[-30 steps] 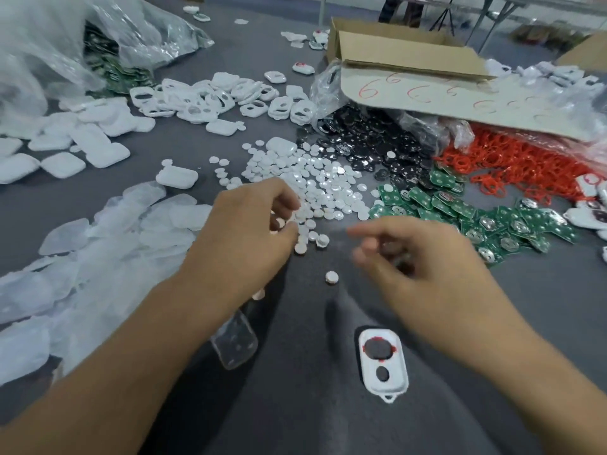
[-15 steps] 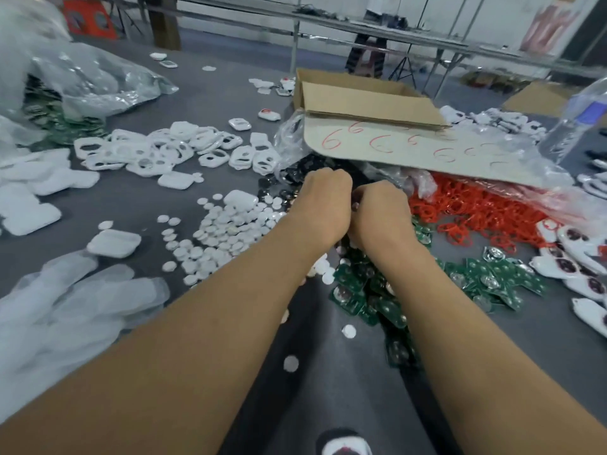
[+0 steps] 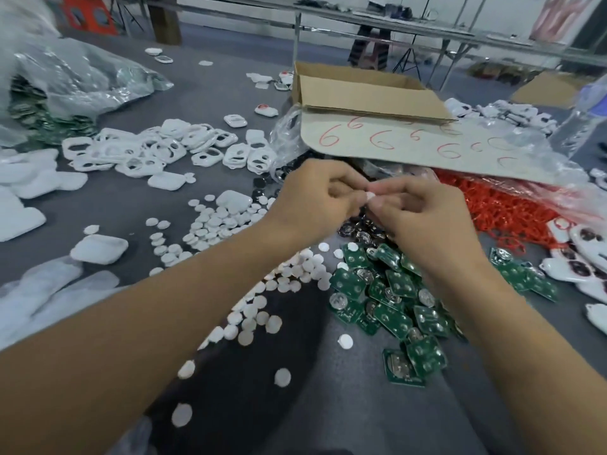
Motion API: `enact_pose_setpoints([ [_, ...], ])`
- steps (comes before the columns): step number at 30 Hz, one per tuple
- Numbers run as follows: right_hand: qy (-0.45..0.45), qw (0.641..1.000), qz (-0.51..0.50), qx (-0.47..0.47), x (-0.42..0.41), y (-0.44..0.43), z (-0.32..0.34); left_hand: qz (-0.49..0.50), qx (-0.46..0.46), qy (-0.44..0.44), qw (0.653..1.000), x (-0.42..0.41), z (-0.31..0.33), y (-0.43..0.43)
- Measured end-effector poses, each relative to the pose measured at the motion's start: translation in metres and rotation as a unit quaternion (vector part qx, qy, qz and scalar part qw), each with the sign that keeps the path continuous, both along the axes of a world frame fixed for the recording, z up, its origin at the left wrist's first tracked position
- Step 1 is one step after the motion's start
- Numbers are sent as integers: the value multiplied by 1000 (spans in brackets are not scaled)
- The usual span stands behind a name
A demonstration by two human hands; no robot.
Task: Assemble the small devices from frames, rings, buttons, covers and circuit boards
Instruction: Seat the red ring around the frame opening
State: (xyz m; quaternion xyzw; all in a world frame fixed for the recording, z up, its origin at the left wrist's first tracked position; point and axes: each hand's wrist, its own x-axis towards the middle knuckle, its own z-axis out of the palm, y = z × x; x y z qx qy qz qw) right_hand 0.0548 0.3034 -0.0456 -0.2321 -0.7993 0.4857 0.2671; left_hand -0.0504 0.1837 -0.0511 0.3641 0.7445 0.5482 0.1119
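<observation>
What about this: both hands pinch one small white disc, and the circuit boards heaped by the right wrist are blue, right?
Not quite. The head view shows the left hand and right hand pinching one small white disc, but the circuit boards heaped by the right wrist are green, not blue.

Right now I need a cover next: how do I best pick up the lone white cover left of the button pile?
Pinch the white cover across its two long edges, coming straight down from above. It lies flat on the grey cloth, apart from the button pile, long sides facing near and far, so nothing blocks either. The left hand is likely nearer.
</observation>
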Motion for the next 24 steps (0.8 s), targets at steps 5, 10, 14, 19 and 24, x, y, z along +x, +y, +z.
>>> enact_pose_setpoints([
  [5, 62, 977, 128, -161, 64, -43, 0, -59, 23, -124, 990, 51, -3, -63],
  [10, -12, 996, 74, -46, 68, -53, -22, 9, -29, -75, 997, 63, -14, -79],
  [14, -131, 980, 27, 145, 46, -50, -29, 87, -89, 41, 991, 53, -20, -61],
  [19, -196, 954, 77, 213, 25, -41, -21, 117, -134, 107, 978, 33, -23, -38],
  [24, -204, 951, 88, 217, -13, -19, 2, 140, -164, 157, 964, -2, -22, -10],
])
